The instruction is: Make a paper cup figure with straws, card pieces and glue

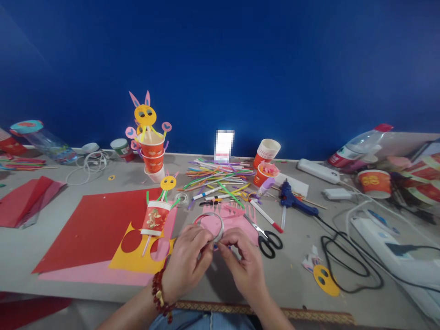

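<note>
Both hands meet over the near middle of the table at a thin, pale ring that looks like a roll of tape [220,233]. My left hand [185,256], with a red bead bracelet at the wrist, pinches its near edge. From the other side my right hand [244,261] has thumb and fingertips closed at the same edge. A small blue bit shows between the fingertips; its kind is unclear. Beneath the ring lies cut pink paper [245,224]. Black-handled scissors [266,240] rest right of it, partly over the paper. A paper cup figure [156,217] with a yellow face lies left of my hands.
Yellow paper with round holes [118,261] overlaps a red sheet [85,229] at left. Behind are a pile of coloured pipe cleaners [216,174] and a stacked cup figure [153,149]. A blue glue gun [295,201], its black cord [330,270] and a power strip [388,256] occupy the right.
</note>
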Motion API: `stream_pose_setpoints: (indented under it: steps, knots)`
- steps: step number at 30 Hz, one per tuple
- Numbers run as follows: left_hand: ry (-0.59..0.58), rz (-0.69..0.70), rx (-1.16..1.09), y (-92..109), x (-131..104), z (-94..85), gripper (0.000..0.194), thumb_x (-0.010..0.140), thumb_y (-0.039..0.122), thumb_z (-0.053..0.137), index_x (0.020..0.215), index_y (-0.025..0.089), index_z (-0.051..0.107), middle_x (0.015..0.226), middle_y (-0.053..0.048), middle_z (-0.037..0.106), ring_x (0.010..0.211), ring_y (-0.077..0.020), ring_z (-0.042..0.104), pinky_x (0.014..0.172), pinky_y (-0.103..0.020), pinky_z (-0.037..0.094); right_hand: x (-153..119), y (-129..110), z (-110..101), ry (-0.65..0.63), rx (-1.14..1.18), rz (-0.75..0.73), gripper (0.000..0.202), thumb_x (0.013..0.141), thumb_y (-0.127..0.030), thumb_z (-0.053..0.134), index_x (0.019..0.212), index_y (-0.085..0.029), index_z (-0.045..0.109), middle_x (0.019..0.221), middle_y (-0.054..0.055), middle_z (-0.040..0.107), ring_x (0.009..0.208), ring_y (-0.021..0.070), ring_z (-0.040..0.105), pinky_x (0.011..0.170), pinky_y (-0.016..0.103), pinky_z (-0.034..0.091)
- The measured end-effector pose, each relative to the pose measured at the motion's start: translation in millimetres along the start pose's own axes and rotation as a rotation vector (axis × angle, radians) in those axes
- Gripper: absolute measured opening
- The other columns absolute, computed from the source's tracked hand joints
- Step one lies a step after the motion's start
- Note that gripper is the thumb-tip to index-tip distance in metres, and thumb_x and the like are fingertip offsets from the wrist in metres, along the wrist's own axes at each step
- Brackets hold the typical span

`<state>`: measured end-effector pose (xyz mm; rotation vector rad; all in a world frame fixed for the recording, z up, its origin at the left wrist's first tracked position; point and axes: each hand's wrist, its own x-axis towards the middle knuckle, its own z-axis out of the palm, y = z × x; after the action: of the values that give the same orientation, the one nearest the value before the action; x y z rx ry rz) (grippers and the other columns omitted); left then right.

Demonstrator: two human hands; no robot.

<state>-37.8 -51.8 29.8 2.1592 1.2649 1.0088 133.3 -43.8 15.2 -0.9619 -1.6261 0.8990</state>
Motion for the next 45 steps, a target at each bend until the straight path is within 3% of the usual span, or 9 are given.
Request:
stream_pose_setpoints:
  steps: [8,12,14,20,23,28,34,39,45]
  knots:
    - [0.077,-0.120,-0.211,-1,-4,6.1,0.013,0.095,0.015,0.044,0.095,0.022,0.054,0.086,-0.002,0.060,0.082,-0.0178,0.056,0.074,-0.028,0.044,-8,2,8,0.080,0.108,-0.055,0.012,0.092,-0.012,0.059,0.089,-0.023,0.062,0.082,0.001,0.062,0.080,0.0178,0.059,0.073,0.029,0.046]
    - [0.168,-0.289,-0.239,-13,-13,-2.8,0.014,0.099,0.021,0.041,0.094,0.023,0.054,0.074,0.001,0.055,0.064,-0.0146,0.052,0.057,-0.023,0.040,-12,13,-10,0.308,0.276,0.058,0.008,0.094,-0.019,0.061,0.090,-0.025,0.064,0.083,0.001,0.061,0.078,0.0162,0.059,0.072,0.027,0.048]
    - [0.123,-0.260,-0.110,-21,-19,-8.8,0.010,0.098,0.021,0.044,0.097,0.023,0.054,0.079,0.000,0.058,0.071,-0.0161,0.056,0.064,-0.025,0.044,-13,20,-27,0.369,0.311,0.163,0.004,0.093,-0.025,0.065,0.088,-0.025,0.065,0.085,0.001,0.062,0.081,0.0159,0.059,0.074,0.025,0.049]
    - [-0.043,-0.108,0.341,-34,-35,-4.5,0.017,0.090,0.011,0.050,0.103,0.021,0.056,0.100,-0.006,0.064,0.095,-0.0249,0.060,0.084,-0.038,0.046,-23,29,-55,0.069,0.243,0.492,0.023,0.084,-0.043,0.073,0.082,-0.021,0.073,0.074,0.002,0.063,0.064,0.0139,0.053,0.056,0.021,0.046]
    - [-0.054,-0.085,0.414,-23,-30,6.5,0.026,0.087,0.014,0.058,0.112,0.019,0.054,0.116,-0.010,0.061,0.109,-0.0291,0.056,0.092,-0.044,0.045,-25,25,-52,0.064,0.260,0.542,0.028,0.084,-0.048,0.072,0.081,-0.020,0.072,0.069,0.000,0.060,0.059,0.0129,0.050,0.053,0.021,0.045]
    - [-0.236,-0.068,0.454,0,-6,26.0,0.009,0.087,0.021,0.062,0.096,0.018,0.059,0.098,-0.006,0.063,0.098,-0.0280,0.057,0.087,-0.046,0.046,-22,20,-46,0.043,0.222,0.498,0.030,0.083,-0.049,0.072,0.079,-0.019,0.071,0.066,0.000,0.057,0.058,0.0121,0.048,0.053,0.021,0.041]
    - [-0.252,-0.084,0.525,-1,4,38.7,0.014,0.090,0.010,0.049,0.086,0.016,0.060,0.086,-0.007,0.064,0.088,-0.0273,0.060,0.078,-0.045,0.046,-28,22,-45,0.080,0.227,0.492,0.030,0.084,-0.049,0.071,0.082,-0.019,0.072,0.069,0.001,0.058,0.058,0.0129,0.049,0.052,0.021,0.043]
    - [0.001,-0.162,0.072,-4,-5,31.4,0.012,0.093,0.014,0.050,0.088,0.019,0.060,0.087,-0.005,0.066,0.086,-0.0212,0.061,0.079,-0.037,0.046,-31,14,-37,0.105,0.316,0.429,0.023,0.082,-0.042,0.075,0.078,-0.020,0.072,0.075,0.003,0.062,0.067,0.0168,0.057,0.059,0.024,0.048]
    - [0.172,-0.506,-0.756,8,-5,35.1,0.016,0.088,0.034,0.066,0.083,0.018,0.062,0.077,-0.001,0.065,0.074,-0.0154,0.062,0.070,-0.026,0.050,-28,2,-12,0.224,0.532,0.412,0.019,0.075,-0.039,0.082,0.073,-0.022,0.072,0.097,0.007,0.065,0.094,0.0228,0.061,0.079,0.029,0.051]
